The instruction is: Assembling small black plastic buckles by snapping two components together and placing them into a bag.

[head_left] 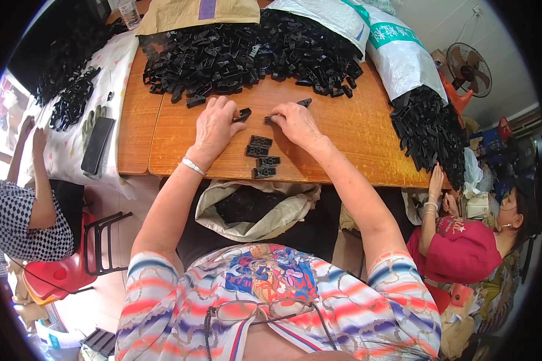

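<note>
My left hand [218, 125], a bracelet at its wrist, pinches a small black plastic part [243, 114] between thumb and fingers. Across a short gap to the right, my right hand [297, 124] has its fingertips closed on another small black piece [268, 120], mostly covered by the fingers. A loose black part [305, 102] shows just beyond the right knuckles; whether it touches the hand I cannot tell. Between my forearms, several black blocks [264, 161] lie in a short staggered column on the wooden table [186, 141].
A large heap of black parts [211, 63] spills from a brown sack [196, 17] and a white sack [325, 19] at the far side. Below the table edge an open woven sack [214, 222] holds dark contents. Co-workers sit left and right, the right one's hand [436, 179] at another heap.
</note>
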A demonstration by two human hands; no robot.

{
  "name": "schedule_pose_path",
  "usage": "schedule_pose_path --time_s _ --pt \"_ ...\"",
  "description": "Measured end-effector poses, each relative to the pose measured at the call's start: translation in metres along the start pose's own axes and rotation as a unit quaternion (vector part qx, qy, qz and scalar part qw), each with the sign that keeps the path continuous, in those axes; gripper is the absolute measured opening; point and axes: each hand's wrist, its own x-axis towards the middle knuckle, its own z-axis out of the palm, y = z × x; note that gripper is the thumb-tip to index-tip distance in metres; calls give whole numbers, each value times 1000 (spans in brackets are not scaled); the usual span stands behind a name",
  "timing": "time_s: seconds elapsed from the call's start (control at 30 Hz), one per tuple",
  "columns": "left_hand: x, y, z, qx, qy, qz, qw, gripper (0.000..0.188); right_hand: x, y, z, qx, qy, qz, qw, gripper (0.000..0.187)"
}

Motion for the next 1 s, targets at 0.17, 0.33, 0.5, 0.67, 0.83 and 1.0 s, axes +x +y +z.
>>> schedule_pose_path --time_s 0.17,0.33,0.5,0.67,0.83,1.0 --pt "-8 2 1 -60 -12 -30 998 33 -5 3 -4 32 18 16 999 20" --pt "-15 -2 4 -38 -14 -56 998 30 -6 3 0 6 24 -2 1000 22" --pt "-15 -6 7 -49 -12 -48 998 26 6 -25 13 78 103 -99 987 21" --pt "-14 -6 8 -58 -27 -66 996 26 15 -35 26 46 67 -117 990 21" --pt "-11 -6 3 -70 -29 -66 995 22 19 -32 26 6 21 -106 994 24" --pt "-2 -5 1 -103 -78 -160 979 24 20 -33 24 26 -1 -89 996 25"
